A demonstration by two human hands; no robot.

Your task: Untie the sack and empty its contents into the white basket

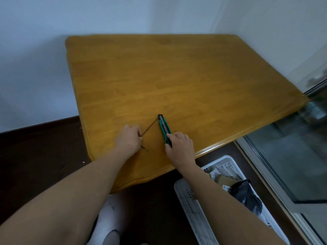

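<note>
Right arm (pixel 221 200) hides part of white basket (pixel 228 160).

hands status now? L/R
Left hand: closed, pinching the string.
Right hand: closed on the green knife, on the table.

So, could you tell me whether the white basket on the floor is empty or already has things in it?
Not empty. The white basket holds cardboard-coloured packets and a crumpled black bag.
</note>
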